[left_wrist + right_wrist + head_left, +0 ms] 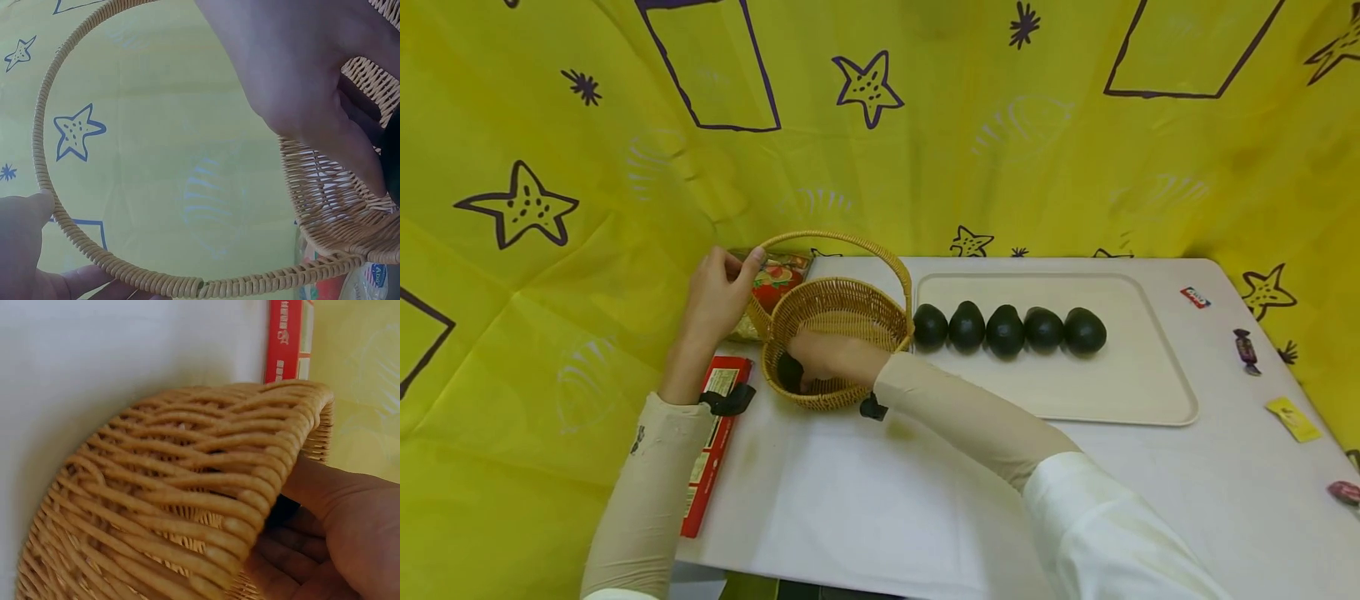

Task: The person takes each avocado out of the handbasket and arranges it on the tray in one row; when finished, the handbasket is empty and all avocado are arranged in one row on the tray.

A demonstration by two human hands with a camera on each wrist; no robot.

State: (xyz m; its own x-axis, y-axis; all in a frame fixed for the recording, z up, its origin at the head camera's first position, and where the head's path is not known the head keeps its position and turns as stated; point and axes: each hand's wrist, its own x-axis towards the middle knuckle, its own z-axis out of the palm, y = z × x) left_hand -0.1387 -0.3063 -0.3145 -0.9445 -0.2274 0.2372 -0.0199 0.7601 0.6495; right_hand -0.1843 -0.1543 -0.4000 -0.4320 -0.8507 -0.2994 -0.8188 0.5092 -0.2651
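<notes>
Right hand point(827, 357) fingers are curled down inside the basket point(835, 342), looks like around a dark avocado point(789, 372), though it's mostly hidden. Left hand point(718, 293) pinches the basket's handle point(850, 241). Basket sits on the tabletop point(865, 492), just left of a tray point(1150, 392) with five avocados.

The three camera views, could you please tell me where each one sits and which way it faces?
Head: worn high, looking forward and down at the table, wicker basket and tray of avocados; both forearms, left hand and right hand show.
Left wrist: beside the basket handle, facing the yellow backdrop; left fingers show.
Right wrist: low outside the basket wall, facing the red box; right hand shows.
All three share the basket.
</notes>
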